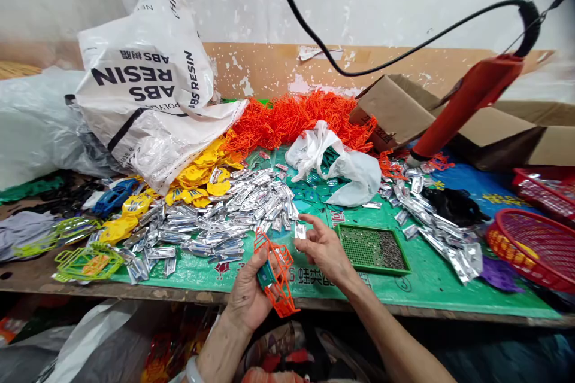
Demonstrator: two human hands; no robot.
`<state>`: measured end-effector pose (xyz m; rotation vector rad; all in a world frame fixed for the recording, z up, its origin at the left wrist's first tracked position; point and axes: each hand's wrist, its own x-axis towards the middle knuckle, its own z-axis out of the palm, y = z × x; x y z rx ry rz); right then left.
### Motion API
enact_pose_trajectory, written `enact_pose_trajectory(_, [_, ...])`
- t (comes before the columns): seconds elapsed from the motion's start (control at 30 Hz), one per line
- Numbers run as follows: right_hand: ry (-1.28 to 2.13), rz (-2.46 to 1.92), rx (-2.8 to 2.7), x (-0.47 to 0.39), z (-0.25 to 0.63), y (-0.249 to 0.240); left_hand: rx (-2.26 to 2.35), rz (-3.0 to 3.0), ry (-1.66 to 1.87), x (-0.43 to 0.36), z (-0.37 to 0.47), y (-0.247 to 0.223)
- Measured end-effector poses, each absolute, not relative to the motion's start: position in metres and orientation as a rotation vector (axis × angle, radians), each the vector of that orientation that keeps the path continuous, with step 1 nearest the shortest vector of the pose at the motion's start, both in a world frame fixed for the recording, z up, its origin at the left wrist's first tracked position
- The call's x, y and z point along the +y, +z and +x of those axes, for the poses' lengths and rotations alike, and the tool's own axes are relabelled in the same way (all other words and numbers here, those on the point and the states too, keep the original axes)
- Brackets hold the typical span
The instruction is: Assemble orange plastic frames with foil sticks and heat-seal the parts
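Note:
My left hand point(252, 287) is closed around an orange plastic frame point(279, 269), which has bars like a toy car's roll cage. A dark green plastic piece point(266, 275) sits inside or against that frame. Just to the right, my right hand point(324, 248) pinches a small shiny silver part point(300, 231) between thumb and fingers. A pile of similar silver parts point(251, 197) lies beyond both hands. Close by my right hand is a green tray point(359, 266) with small metal screws point(392, 251) gathered at its right side.
Orange frames point(305, 116) are heaped at the back, beside yellow parts point(202, 170) and a white resin bag point(148, 78). A red electric screwdriver point(471, 105) hangs at the right, before cardboard boxes point(399, 108). A red basket point(534, 245) stands at the right edge.

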<state>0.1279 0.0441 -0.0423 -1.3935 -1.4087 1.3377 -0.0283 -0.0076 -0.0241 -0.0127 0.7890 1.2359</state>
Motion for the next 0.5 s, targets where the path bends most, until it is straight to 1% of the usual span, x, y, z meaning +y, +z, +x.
enact_pose_trajectory(0.13, [1.66,-1.183,-1.092,0.039,0.129,-0.036,0.743,-0.013,1.212,-0.004,-0.026,-0.027])
enact_pose_trajectory(0.23, [1.819,-1.083,-0.946,0.035,0.13,-0.031,0.717,-0.006,1.191,-0.002,-0.024,-0.029])
enact_pose_trajectory(0.37, [1.958,-0.958,-0.869,0.03,0.132,-0.025,0.693,0.002,1.172,0.001,-0.024,-0.032])
enact_pose_trajectory(0.5, [2.006,-0.944,-0.854,0.029,0.132,-0.025,0.67,-0.006,1.176,0.002,-0.025,-0.034])
